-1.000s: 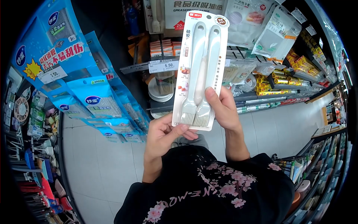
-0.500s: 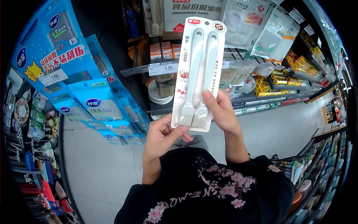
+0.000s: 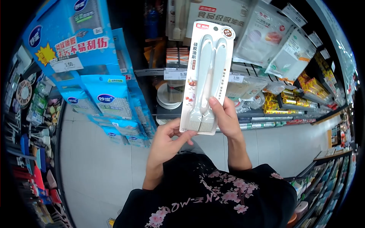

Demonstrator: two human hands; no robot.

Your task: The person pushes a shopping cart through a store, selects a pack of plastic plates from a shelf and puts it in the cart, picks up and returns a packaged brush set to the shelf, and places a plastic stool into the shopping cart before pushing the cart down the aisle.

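A white card pack with two pale grey brushes [image 3: 207,81] stands nearly upright in front of me, bristle ends down. My left hand [image 3: 167,142] pinches its lower left corner, thumb in front and the other fingers partly hidden behind. On the lower right edge, my right hand [image 3: 225,116] grips the pack with the thumb on its front. The brushes' handles, with holes at the top, show through the clear cover.
Blue hanging packs of cleaning cloths [image 3: 110,100] are at the left. Behind the brush pack, a shelf holds white plates [image 3: 167,99], clear glove bags [image 3: 262,34] and yellow boxed rolls [image 3: 283,102]. More racks line both sides above a tiled floor [image 3: 99,163].
The view has shifted, so the blue packs and shelves appear further right and lower. Both hands keep hold of the brush pack, which sits slightly lower in view.
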